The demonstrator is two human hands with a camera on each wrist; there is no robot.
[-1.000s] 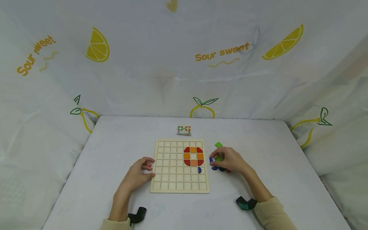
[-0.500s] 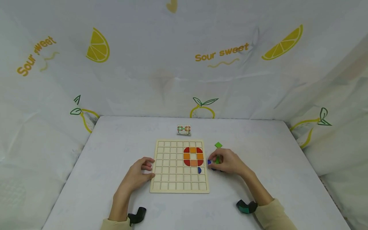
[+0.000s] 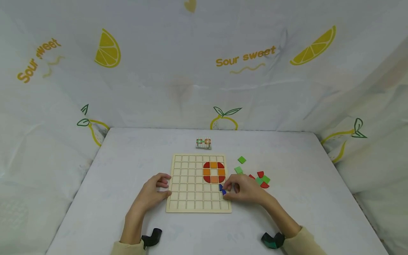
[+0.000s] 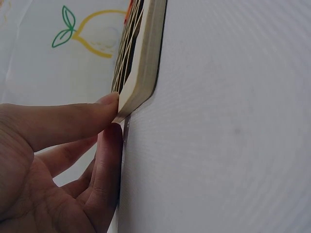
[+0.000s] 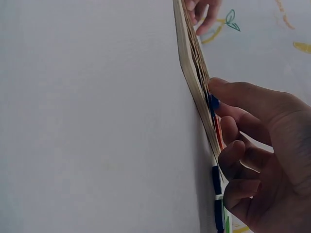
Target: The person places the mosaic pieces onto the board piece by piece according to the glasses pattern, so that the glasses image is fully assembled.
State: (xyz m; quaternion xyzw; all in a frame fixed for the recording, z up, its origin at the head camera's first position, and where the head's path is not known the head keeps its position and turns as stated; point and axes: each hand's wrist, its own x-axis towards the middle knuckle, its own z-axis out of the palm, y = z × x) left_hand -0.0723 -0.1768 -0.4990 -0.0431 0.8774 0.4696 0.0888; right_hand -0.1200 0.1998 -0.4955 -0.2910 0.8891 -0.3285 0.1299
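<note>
A pale wooden grid board [image 3: 188, 202] lies flat on the table. On its right side, red and orange tiles [image 3: 207, 172] form a ring, and a blue half-round tile [image 3: 220, 187] lies below it. My right hand [image 3: 245, 189] pinches another blue tile [image 3: 224, 192] between thumb and fingers, over the board's right edge; the same blue tile [image 5: 214, 101] shows at the thumb tip in the right wrist view. My left hand [image 3: 151, 193] rests thumb and finger against the board's left edge; in the left wrist view the thumb [image 4: 104, 111] touches the board's corner.
Loose green tiles [image 3: 242, 159] and red rounded tiles [image 3: 264, 185] lie right of the board, partly behind the right hand. In the right wrist view, dark blue tiles [image 5: 216, 179] lie beside the board. A small pattern card [image 3: 203, 143] stands behind the board.
My right hand has moved left from the loose tiles to the board's right edge, bringing a blue tile with it. More loose tiles are uncovered. The left hand stays put.
</note>
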